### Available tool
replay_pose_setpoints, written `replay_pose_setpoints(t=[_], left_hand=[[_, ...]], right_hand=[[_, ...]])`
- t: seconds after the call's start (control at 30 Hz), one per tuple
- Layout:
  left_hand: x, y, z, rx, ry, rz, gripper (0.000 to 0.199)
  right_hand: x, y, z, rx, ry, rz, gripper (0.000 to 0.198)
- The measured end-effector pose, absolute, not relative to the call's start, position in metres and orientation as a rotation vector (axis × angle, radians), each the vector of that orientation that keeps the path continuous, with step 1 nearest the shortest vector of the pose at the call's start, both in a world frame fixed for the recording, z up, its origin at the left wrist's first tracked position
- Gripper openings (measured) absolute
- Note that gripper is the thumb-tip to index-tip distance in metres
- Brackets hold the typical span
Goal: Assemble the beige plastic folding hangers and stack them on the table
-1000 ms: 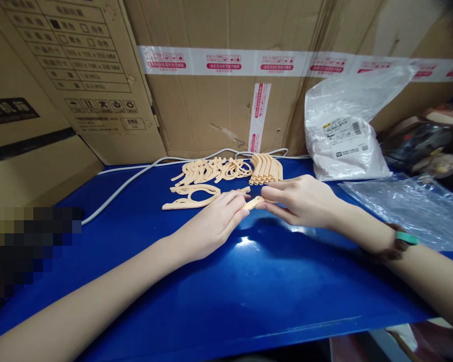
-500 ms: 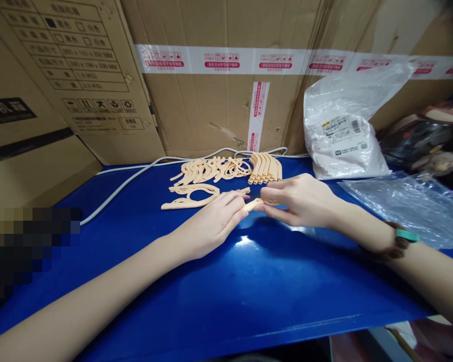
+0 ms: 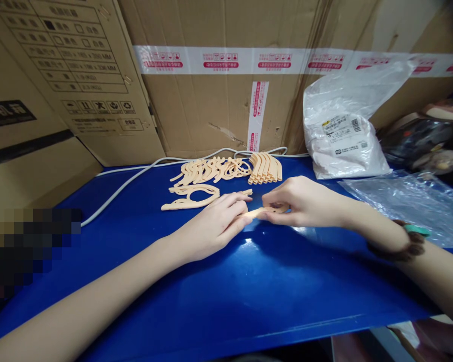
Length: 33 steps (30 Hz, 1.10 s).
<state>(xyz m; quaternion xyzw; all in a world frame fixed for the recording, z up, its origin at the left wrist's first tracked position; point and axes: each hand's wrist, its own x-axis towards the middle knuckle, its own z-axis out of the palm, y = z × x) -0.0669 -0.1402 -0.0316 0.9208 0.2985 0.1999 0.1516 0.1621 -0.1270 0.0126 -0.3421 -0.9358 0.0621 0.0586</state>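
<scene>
Over the blue table, my left hand is closed on a beige plastic hanger piece. My right hand pinches the other end of it, where a curved part shows between thumb and fingers. The fingers hide whether this is one part or two joined. Just left of my left hand lies a beige hanger with an oval opening. Behind it are a row of loose hooked hanger parts and a neat stack of curved hanger arms.
Cardboard boxes wall off the back and left of the blue table. A white cable runs along the rear. At right stand a filled white plastic bag and a flat clear plastic bag.
My right hand has turned slightly at the wrist, and more of the curved part shows between its fingers. My left hand keeps its grip almost in place.
</scene>
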Motion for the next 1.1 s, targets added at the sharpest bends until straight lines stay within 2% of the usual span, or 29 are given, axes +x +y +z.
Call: replay_pose_setpoints(t=[0.1,0.2,0.3,0.37,0.6,0.77,0.87,1.1], left_hand=[[-0.067,-0.141,-0.031,2.607,0.904,0.547,0.028],[-0.068,-0.141,-0.029,2.598,0.960,0.481,0.041],[-0.069,-0.141,-0.027,2.605,0.893,0.445,0.037],[-0.070,-0.141,-0.027,2.615,0.857,0.455,0.032],[-0.071,-0.134,-0.033,2.599,0.879,0.628,0.035],[-0.073,-0.129,-0.033,2.561,0.866,0.757,0.035],[-0.074,-0.128,-0.034,2.561,0.886,0.789,0.032],[-0.071,-0.129,-0.033,2.542,0.921,0.810,0.027]], right_hand=[[0.168,-0.126,0.020,-1.042,-2.840,0.745,0.045],[0.175,-0.125,0.025,-0.980,-2.817,1.266,0.040],[0.176,-0.127,0.028,-0.879,-2.858,1.511,0.033],[0.174,-0.130,0.030,-0.794,-2.945,1.482,0.027],[0.168,-0.139,0.032,-0.702,-3.115,1.037,0.006],[0.170,-0.140,0.029,-0.726,-3.051,0.692,0.020],[0.171,-0.140,0.028,-0.793,-2.978,0.538,0.021],[0.171,-0.140,0.029,-0.903,-2.955,0.822,0.026]])
